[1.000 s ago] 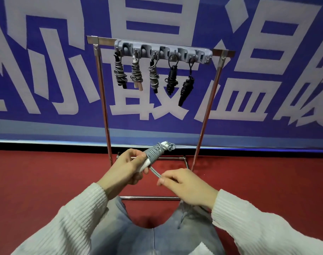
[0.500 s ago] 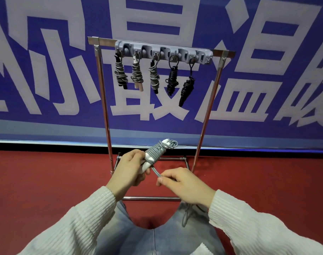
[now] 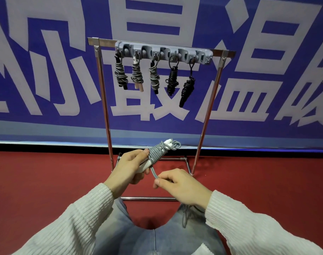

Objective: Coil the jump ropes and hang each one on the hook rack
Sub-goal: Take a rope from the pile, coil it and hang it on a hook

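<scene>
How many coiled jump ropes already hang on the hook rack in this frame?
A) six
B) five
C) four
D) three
B: five bundles hang from the grey hook rack, three grey-corded on its left and two black on its right, while a sixth, the grey rope, is gripped by the left hand and its loose end pinched by the right hand.

Single head cam, wide-angle, no second view to overlap. Faces forward and down at the hook rack (image 3: 163, 52), which sits upper centre, near. Banner (image 3: 258, 70) directly behind the rack, red floor (image 3: 46, 181) below it, person's lap at the bottom edge, nearest the lens.
</scene>
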